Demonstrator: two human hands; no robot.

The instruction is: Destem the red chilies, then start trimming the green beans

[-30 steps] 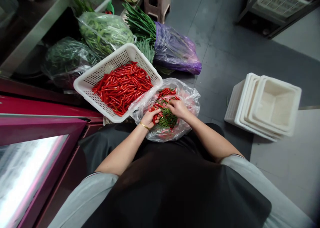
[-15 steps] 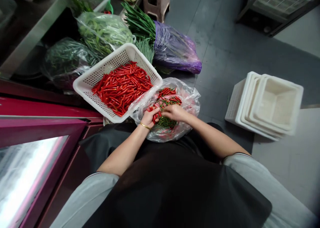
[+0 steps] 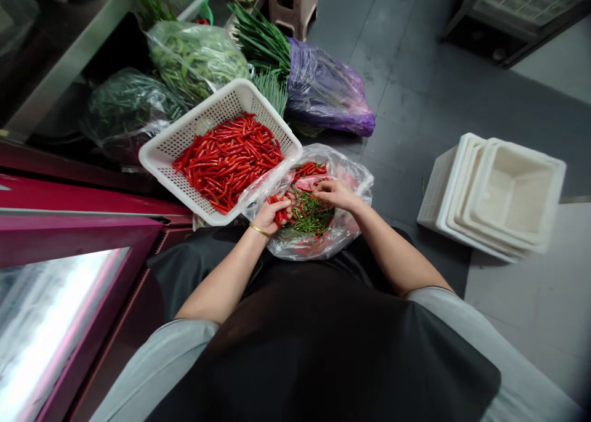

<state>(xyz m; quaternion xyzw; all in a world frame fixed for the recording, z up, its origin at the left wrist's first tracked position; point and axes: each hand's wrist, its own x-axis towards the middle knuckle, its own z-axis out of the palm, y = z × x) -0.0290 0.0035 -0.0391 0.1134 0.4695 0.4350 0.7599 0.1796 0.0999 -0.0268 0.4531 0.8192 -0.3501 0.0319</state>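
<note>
My left hand (image 3: 271, 216), with a gold bangle at the wrist, is closed around several red chili peppers (image 3: 279, 219). It is at the left edge of a clear plastic bag (image 3: 295, 249) on my lap. Inside the bag are a heap of green chili stems (image 3: 311, 215) and more red chilies (image 3: 310, 169). My right hand (image 3: 338, 195) is over the bag's right side, its fingers bent together above the stems; what they pinch, if anything, is too small to tell. Touching the bag, a white perforated basket (image 3: 161, 163) holds a large pile of red chilies (image 3: 231, 160).
Bagged leafy greens (image 3: 198, 58) and a purple bag (image 3: 327, 89) of long green stalks lie beyond the basket. Stacked white baskets (image 3: 512, 194) stand on the floor at right. A stool (image 3: 293, 3) is at the back, a magenta-framed cabinet (image 3: 138, 237) at left.
My right hand has moved away from my left hand, to the right and slightly up over the bag. My left hand has shifted a little left, still holding chilies. More of the stems shows.
</note>
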